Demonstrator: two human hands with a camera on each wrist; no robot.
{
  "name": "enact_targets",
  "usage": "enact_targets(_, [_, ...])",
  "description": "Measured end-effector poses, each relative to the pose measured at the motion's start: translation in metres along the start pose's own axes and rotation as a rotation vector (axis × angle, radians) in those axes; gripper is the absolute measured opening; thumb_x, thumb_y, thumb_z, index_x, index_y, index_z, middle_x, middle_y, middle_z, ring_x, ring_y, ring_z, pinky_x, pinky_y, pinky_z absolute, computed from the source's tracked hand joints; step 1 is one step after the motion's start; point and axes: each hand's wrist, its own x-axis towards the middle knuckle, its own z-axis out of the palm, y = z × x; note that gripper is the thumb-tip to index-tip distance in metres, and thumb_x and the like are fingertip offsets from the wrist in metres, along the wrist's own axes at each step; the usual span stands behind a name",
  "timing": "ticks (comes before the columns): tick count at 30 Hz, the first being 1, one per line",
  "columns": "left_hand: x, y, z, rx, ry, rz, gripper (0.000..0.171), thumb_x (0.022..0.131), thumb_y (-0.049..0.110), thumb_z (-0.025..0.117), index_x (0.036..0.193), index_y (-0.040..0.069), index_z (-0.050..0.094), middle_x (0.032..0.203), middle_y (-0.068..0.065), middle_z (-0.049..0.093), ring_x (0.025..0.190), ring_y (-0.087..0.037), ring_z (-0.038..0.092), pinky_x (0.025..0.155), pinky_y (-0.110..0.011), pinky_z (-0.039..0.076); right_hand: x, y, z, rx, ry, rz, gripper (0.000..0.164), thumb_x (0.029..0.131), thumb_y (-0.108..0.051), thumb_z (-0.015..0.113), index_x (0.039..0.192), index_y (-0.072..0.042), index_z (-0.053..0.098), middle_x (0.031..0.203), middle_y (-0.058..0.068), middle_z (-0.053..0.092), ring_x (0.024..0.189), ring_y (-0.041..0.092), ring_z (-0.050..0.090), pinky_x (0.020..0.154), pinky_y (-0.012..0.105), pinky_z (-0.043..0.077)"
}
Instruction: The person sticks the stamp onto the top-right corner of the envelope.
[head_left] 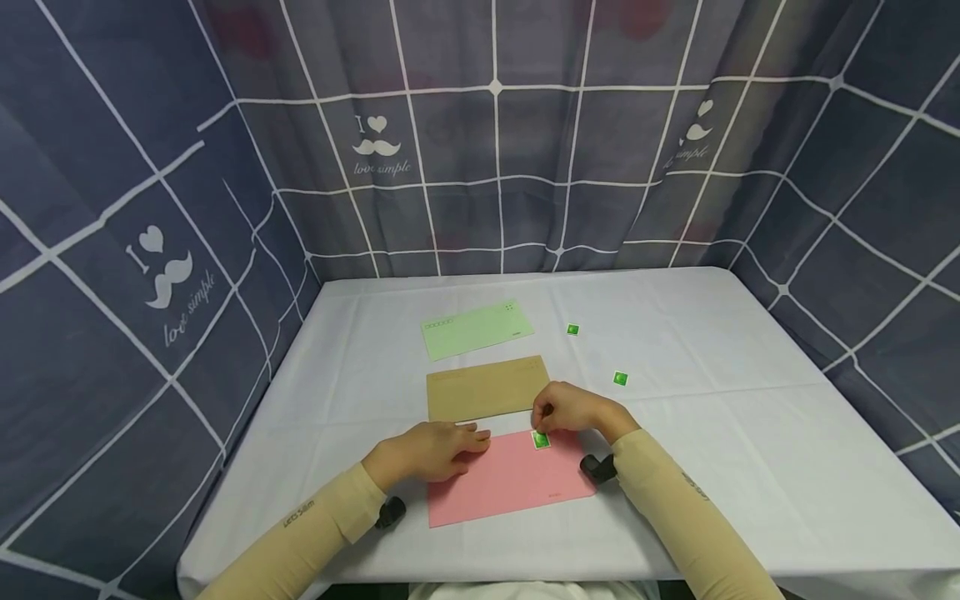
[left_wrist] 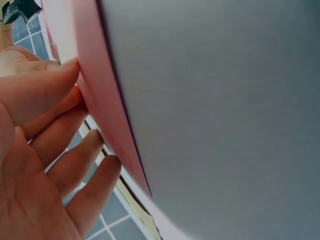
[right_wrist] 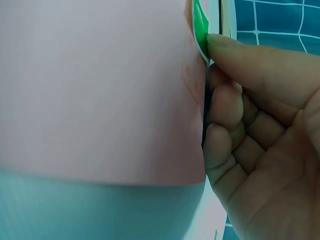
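Note:
A pink envelope [head_left: 517, 483] lies on the white table nearest the person. My left hand [head_left: 437, 450] rests on its upper left part, fingers extended and slightly spread; the left wrist view shows the thumb and fingertips touching the pink paper [left_wrist: 95, 75]. At the envelope's upper right, my right hand [head_left: 573, 408] pinches a small green stamp [head_left: 541, 440] with a white border between thumb and index finger. In the right wrist view the stamp [right_wrist: 200, 25] stands tilted over the envelope, near printed boxes at its edge, with the other fingers curled beside that edge.
Beyond the pink envelope lie a brown envelope [head_left: 487, 390] and, farther back, a light green envelope [head_left: 476, 330]. Two more green stamps [head_left: 573, 329] lie apart on the right side of the white tablecloth [head_left: 712, 467]. A dark checked curtain [head_left: 457, 217] surrounds the table's back and sides.

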Motion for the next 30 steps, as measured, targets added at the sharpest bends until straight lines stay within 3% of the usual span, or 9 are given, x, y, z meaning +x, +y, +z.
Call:
enact_targets(23, [0.0, -0.002, -0.002, -0.005, 0.077, 0.012, 0.048, 0.095, 0.027, 0.068, 0.141, 0.018, 0.06, 0.149, 0.004, 0.055, 0.141, -0.019, 0.049, 0.106, -0.044, 0.05, -0.005, 0.005, -0.001, 0.084, 0.014, 0.014, 0.013, 0.089, -0.002, 0.07, 0.08, -0.01, 0.075, 0.076, -0.006, 0.066, 0.069, 0.01, 0.05, 0.062, 0.022, 0.043])
enact_targets(30, [-0.001, -0.014, -0.009, -0.019, 0.108, -0.001, 0.046, 0.096, 0.03, 0.067, 0.14, 0.018, 0.06, 0.15, 0.003, 0.054, 0.141, -0.018, 0.049, 0.107, -0.044, 0.049, -0.005, 0.005, -0.001, 0.115, 0.02, 0.01, 0.011, 0.088, -0.001, 0.07, 0.08, -0.008, 0.075, 0.075, -0.004, 0.066, 0.067, 0.009, 0.049, 0.061, 0.022, 0.042])
